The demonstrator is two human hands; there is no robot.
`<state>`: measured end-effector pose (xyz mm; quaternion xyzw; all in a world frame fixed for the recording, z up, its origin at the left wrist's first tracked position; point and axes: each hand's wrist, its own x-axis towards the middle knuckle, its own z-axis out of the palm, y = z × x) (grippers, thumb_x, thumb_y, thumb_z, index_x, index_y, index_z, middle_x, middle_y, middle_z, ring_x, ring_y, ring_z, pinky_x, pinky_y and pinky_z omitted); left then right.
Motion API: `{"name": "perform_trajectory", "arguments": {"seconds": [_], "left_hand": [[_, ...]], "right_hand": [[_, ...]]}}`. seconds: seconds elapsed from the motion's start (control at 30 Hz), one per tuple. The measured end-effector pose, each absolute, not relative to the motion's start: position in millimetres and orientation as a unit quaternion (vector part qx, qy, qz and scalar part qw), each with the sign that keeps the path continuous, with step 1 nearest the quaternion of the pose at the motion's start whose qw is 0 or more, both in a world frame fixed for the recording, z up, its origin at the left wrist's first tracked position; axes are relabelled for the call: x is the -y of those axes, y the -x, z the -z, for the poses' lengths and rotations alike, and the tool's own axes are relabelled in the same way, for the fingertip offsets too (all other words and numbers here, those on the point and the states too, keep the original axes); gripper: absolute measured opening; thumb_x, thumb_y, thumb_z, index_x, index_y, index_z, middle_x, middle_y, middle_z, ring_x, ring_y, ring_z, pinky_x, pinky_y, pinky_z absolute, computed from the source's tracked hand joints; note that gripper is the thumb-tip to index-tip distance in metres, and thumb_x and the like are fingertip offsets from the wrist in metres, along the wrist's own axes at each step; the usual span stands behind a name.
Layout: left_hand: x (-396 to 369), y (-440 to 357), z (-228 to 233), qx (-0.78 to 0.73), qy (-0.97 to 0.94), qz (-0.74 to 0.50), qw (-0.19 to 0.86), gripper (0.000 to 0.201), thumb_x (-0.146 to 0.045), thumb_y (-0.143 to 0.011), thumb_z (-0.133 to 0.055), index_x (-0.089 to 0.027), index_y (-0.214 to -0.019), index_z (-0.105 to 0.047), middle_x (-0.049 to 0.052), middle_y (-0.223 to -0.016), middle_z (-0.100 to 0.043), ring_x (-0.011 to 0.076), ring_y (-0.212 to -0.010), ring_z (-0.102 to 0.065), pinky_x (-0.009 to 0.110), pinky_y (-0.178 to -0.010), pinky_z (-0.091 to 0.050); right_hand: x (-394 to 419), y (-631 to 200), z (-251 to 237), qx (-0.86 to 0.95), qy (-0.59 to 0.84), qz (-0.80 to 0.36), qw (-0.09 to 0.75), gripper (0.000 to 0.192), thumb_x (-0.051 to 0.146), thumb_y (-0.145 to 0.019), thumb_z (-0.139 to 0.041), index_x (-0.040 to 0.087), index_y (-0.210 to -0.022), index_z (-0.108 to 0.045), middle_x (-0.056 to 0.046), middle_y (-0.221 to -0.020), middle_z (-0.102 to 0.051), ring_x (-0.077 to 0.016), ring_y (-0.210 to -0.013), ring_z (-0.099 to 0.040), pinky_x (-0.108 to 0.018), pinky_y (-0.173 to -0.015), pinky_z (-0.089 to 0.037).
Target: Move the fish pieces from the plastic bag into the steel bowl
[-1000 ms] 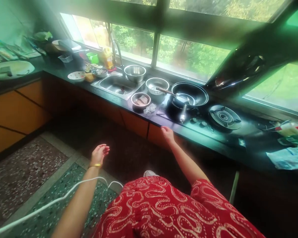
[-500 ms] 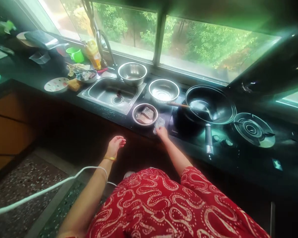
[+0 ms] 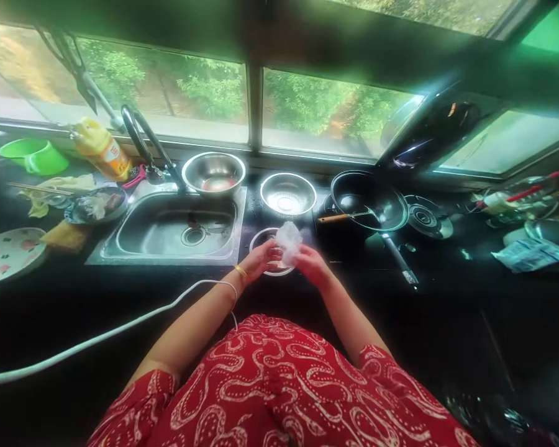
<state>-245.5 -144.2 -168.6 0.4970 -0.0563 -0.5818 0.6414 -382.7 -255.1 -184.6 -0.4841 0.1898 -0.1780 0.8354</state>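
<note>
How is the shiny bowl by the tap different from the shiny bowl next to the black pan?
The bowl by the tap has something reddish inside; the bowl by the pan looks bare. The first sits on the sink's back edge behind the basin; the second sits on the dark counter, nearer the hands holding clear plastic. Both are round metal.

A dark countertop (image 3: 51, 279) runs beneath a long row of framed windows (image 3: 205, 99) admitting green-tinted daylight from trees outside, with a steel sink (image 3: 172, 233) and curved tap (image 3: 144, 139) set into it and a gas hob (image 3: 423, 218) to the right.
</note>
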Motion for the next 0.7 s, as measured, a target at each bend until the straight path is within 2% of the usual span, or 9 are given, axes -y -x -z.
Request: {"name": "perform_trajectory", "arguments": {"seconds": [0.07, 0.17, 0.27, 0.37, 0.43, 0.6, 0.7], "left_hand": [[141, 224, 169, 0.053, -0.481, 0.578, 0.656, 0.018, -0.031, -0.080, -0.066, -0.015, -0.084, -0.061, 0.003, -0.073, -0.064, 0.0113, -0.062, -0.060, 0.021, -0.053, -0.046], [133, 193, 174, 0.060, -0.463, 0.572, 0.674, 0.010, -0.017, -0.074, -0.065, -0.015, -0.079, -0.057, 0.000, -0.070, -0.062, 0.0097, -0.059, -0.059, 0.020, -0.054, -0.046], [126, 161, 178, 0.053, -0.474, 0.552, 0.684, 0.011, -0.011, -0.070, -0.062, -0.016, -0.075, -0.054, -0.003, -0.064, -0.059, 0.0083, -0.054, -0.056, 0.019, -0.052, -0.045], [119, 122, 179, 0.038, -0.485, 0.506, 0.712, 0.010, -0.011, -0.070, -0.060, -0.016, -0.076, -0.053, -0.003, -0.064, -0.059, 0.0091, -0.054, -0.057, 0.019, -0.049, -0.043], [113, 95, 181, 0.030, -0.495, 0.470, 0.730, 0.009, -0.013, -0.072, -0.059, -0.017, -0.078, -0.054, -0.002, -0.064, -0.059, 0.0094, -0.054, -0.056, 0.019, -0.048, -0.042], [113, 52, 194, 0.055, -0.581, 0.362, 0.727, 0.011, -0.014, -0.069, -0.061, -0.017, -0.077, -0.054, -0.002, -0.063, -0.057, 0.0093, -0.053, -0.054, 0.019, -0.047, -0.040], [133, 48, 200, 0.080, -0.627, 0.333, 0.700, 0.013, -0.017, -0.069, -0.063, -0.017, -0.078, -0.055, -0.002, -0.065, -0.056, 0.0090, -0.054, -0.053, 0.019, -0.049, -0.038]], "right_hand": [[236, 367, 192, -0.228, 0.528, 0.179, 0.798, 0.025, 0.035, -0.061, -0.079, 0.018, -0.072, -0.066, -0.001, -0.075, -0.069, -0.0147, -0.069, -0.062, -0.032, -0.078, -0.051], [216, 349, 207, -0.291, 0.595, 0.182, 0.726, 0.027, 0.039, -0.059, -0.078, 0.018, -0.072, -0.066, 0.000, -0.070, -0.067, -0.0141, -0.067, -0.060, -0.033, -0.078, -0.050], [204, 331, 214, -0.329, 0.619, 0.179, 0.690, 0.030, 0.039, -0.061, -0.075, 0.019, -0.081, -0.067, 0.000, -0.069, -0.066, -0.0138, -0.065, -0.059, -0.032, -0.073, -0.050], [198, 317, 212, -0.349, 0.598, 0.199, 0.693, 0.038, 0.039, -0.062, -0.073, 0.021, -0.094, -0.067, -0.002, -0.084, -0.067, -0.0140, -0.069, -0.060, -0.030, -0.067, -0.051], [197, 317, 210, -0.368, 0.585, 0.214, 0.690, 0.038, 0.040, -0.061, -0.073, 0.020, -0.093, -0.066, -0.003, -0.089, -0.067, -0.0142, -0.070, -0.060, -0.030, -0.066, -0.052], [209, 341, 217, -0.435, 0.564, 0.229, 0.663, 0.037, 0.043, -0.062, -0.071, 0.016, -0.087, -0.068, -0.003, -0.080, -0.066, -0.0131, -0.068, -0.059, -0.028, -0.064, -0.049], [218, 354, 225, -0.460, 0.559, 0.232, 0.650, 0.042, 0.046, -0.060, -0.072, 0.014, -0.087, -0.069, -0.005, -0.083, -0.067, -0.0131, -0.068, -0.058, -0.026, -0.061, -0.046]]}}
